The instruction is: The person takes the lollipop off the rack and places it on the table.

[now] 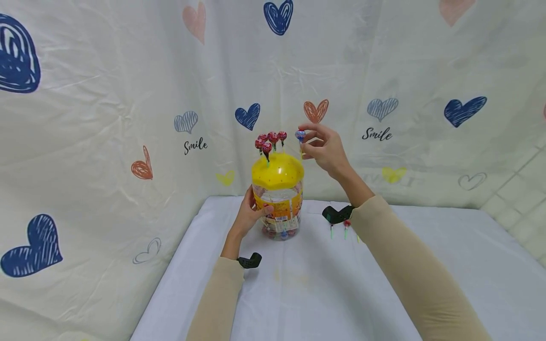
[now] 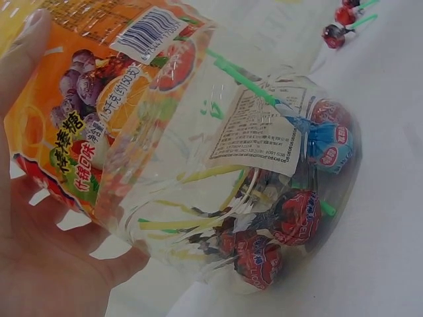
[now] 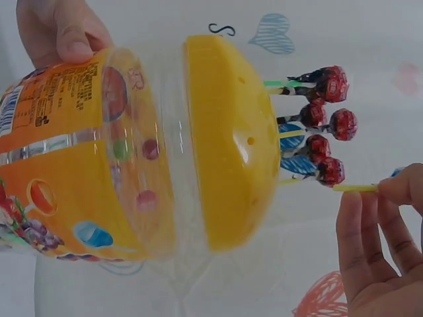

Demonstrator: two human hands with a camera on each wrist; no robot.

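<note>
A clear plastic candy jar (image 1: 279, 208) with an orange label and a domed yellow lid (image 1: 277, 171) stands on the table. My left hand (image 1: 249, 215) grips the jar's side, thumb across the label. Several red-wrapped lollipops (image 1: 273, 137) stick up from holes in the lid. My right hand (image 1: 324, 147) pinches a blue-wrapped lollipop (image 1: 300, 136) just right of and above the lid; its yellow stick (image 3: 355, 188) shows between the fingers in the right wrist view. Inside the jar, the left wrist view shows more lollipops (image 2: 261, 257), one of them wrapped in blue (image 2: 330, 146).
A few loose lollipops (image 1: 347, 223) lie on the white-covered table (image 1: 298, 293) right of the jar, partly behind my right wrist. Behind the table hangs a white curtain (image 1: 341, 61) printed with hearts. White tiles (image 1: 526, 184) show at the far right.
</note>
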